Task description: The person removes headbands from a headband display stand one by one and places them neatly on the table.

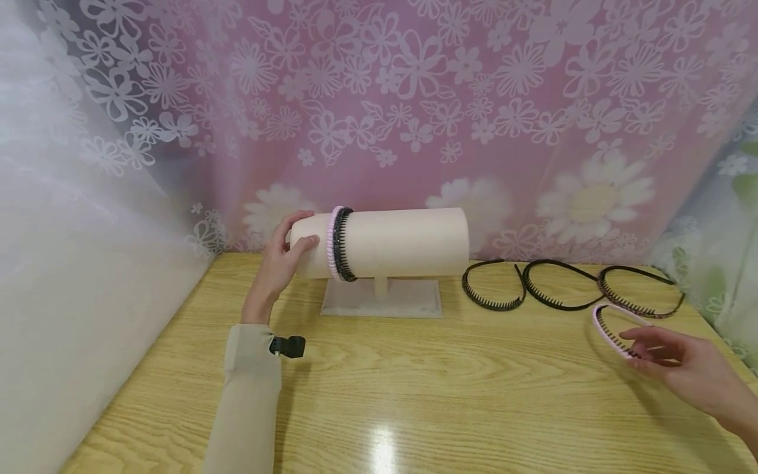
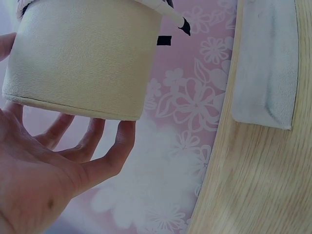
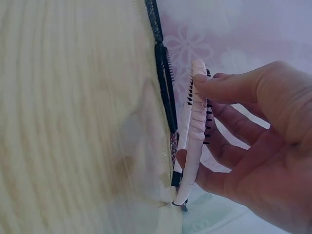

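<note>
A cream padded cylinder lies level on a short post above a flat grey base. My left hand holds its left end, thumb in front and fingertips at the end rim. Round the cylinder near that hand sit a pink headband and, right beside it, a black toothed headband. At the right, my right hand pinches a pink fabric-wrapped headband with black comb teeth along its inner side. That band is tilted, its far curve close to the row of dark headbands.
To the right of the stand, a black toothed headband, another black one and a dark speckled one lie in a row on the wooden table. A pink flowered curtain hangs behind the table.
</note>
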Tool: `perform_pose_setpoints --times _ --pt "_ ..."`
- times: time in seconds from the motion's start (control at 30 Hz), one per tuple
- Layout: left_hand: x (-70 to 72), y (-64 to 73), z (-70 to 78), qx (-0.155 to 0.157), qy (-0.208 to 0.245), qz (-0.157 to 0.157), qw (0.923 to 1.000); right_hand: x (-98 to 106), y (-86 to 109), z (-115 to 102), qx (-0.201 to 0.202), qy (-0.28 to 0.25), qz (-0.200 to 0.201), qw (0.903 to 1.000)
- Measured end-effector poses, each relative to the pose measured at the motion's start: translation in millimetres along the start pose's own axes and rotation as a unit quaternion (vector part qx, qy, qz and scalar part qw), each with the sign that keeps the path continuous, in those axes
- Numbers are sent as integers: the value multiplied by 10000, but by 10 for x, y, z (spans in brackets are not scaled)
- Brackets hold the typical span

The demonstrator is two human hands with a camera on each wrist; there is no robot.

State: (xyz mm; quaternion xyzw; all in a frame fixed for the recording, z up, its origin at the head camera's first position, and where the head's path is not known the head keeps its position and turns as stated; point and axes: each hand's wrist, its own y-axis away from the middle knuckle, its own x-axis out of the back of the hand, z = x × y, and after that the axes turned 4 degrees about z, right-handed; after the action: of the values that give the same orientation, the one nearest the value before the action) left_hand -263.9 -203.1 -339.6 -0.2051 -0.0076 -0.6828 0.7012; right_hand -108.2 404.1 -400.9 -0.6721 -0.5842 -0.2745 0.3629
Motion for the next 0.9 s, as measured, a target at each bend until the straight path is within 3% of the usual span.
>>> perform_pose_setpoints --times 0.2,0.47,0.9 --pt "-5 3 1 43 17 -24 10000 -16 -4 70 318 240 228 9989" --pt "-11 4 12 45 29 -16 10000 -39 -15 151 410 780 273 9957" --pt "-7 -2 0 -11 57 17 10000 -6 -25 341 425 1165 -69 9923"
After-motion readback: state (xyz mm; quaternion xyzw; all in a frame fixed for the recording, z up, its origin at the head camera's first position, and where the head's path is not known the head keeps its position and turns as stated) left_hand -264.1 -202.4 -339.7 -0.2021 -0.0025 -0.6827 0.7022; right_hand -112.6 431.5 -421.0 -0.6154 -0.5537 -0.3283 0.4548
